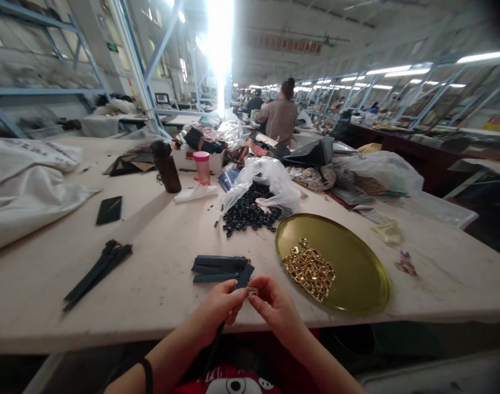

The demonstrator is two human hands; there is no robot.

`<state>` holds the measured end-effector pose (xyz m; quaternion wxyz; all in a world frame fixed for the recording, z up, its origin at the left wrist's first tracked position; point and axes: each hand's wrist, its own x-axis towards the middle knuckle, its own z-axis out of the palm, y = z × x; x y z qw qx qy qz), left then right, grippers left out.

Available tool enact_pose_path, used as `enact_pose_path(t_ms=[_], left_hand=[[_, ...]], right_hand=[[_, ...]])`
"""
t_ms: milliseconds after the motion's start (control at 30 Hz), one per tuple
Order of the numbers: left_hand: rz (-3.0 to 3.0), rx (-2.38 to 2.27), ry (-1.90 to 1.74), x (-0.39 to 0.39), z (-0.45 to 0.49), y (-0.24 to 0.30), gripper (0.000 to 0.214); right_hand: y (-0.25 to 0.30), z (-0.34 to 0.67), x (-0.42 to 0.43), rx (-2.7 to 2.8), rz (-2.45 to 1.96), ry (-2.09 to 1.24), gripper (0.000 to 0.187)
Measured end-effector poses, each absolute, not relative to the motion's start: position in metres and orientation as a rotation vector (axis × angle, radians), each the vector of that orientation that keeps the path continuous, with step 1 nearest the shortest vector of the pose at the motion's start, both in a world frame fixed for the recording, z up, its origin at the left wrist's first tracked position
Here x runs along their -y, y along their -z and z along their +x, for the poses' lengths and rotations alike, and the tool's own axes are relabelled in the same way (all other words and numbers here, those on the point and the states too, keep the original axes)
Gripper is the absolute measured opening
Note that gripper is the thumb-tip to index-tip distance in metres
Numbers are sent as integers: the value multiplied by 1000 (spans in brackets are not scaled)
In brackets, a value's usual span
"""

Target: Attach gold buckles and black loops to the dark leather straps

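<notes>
My left hand (222, 306) is closed on a dark blue strap (245, 275), whose end sticks up past the fingers while the rest hangs below the table edge. Facing it, my right hand (272, 301) pinches a small gold buckle (252, 291) at the strap. Whether the strap runs through the buckle is too small to tell. Just beyond my left hand lies a stack of dark straps (219, 265). To the right, a round gold tray (356, 262) bears a heap of gold buckles (311, 273).
Behind the straps, a clear plastic bag (280, 189) spills small black rings (250, 213). At left lie more dark straps (99, 273) and a phone (109, 210). A dark bottle (166, 167) and a pink-lidded cup (202, 168) stand farther back. A person (280, 115) is beyond the table.
</notes>
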<state>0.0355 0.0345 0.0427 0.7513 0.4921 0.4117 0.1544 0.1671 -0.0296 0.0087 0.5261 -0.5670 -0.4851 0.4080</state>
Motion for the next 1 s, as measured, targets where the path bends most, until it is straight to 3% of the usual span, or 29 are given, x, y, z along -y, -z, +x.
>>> enact_pose_path(t_ms=[167, 533, 833, 1000], left_hand=[[1189, -941, -343, -35, 35, -48, 28], [1316, -944, -334, -41, 33, -38, 30], [1851, -836, -271, -43, 19, -41, 29], [1914, -797, -227, -42, 22, -46, 29]], right_hand=[[-12, 166, 27, 834, -1143, -1321, 33], [-12, 165, 18, 749, -1183, -1277, 29], [-15, 160, 16, 110, -861, -1482, 31], [-8, 149, 21, 217, -901, -1474, 28]])
